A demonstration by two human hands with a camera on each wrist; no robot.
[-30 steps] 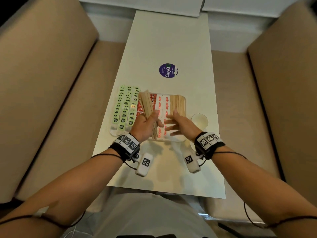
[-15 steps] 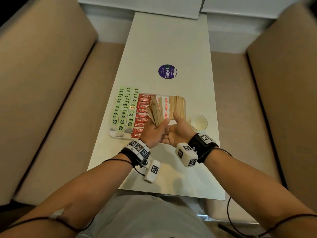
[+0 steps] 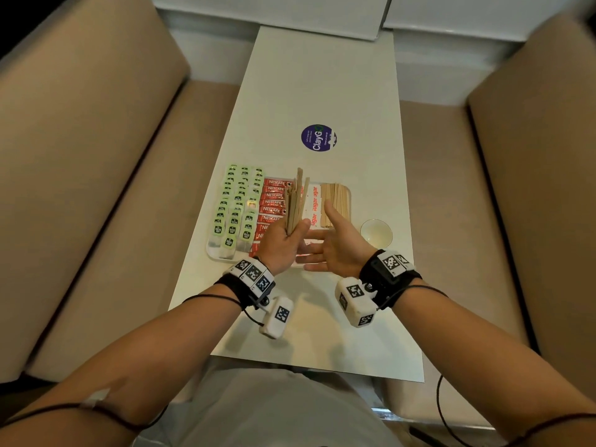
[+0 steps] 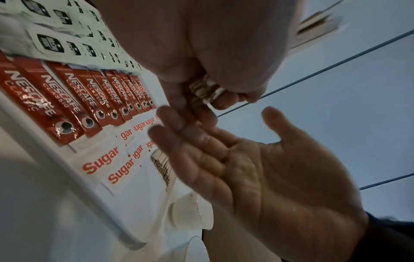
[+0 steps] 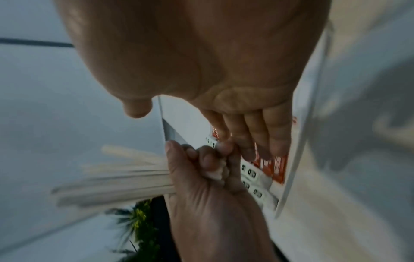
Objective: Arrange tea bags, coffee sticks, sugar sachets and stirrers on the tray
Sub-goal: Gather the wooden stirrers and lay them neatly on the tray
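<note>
Fingers of our left hand (image 3: 281, 241) curl around a bundle of stirrers (image 3: 296, 201), upright above the tray (image 3: 215, 253) on the table (image 3: 322, 91). Our right hand (image 3: 335, 250) lies flat, palm up, beside it, empty. Tea bags (image 3: 237, 208), coffee sticks (image 3: 273, 201), sugar sachets (image 3: 314, 201) fill the tray.

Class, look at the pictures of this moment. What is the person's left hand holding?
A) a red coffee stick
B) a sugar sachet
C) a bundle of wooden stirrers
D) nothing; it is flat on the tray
C: the left hand grips a bundle of wooden stirrers raised above the tray, while the right hand is open beside it, holding nothing.
</note>
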